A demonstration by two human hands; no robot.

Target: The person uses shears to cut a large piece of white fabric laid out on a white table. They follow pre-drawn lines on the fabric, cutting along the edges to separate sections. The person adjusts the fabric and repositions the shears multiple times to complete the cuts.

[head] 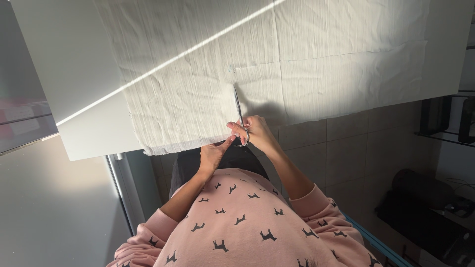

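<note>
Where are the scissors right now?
The scissors are mid-frame in the head view, held in the right hand, blades on the white fabric near the table's front edge.
</note>
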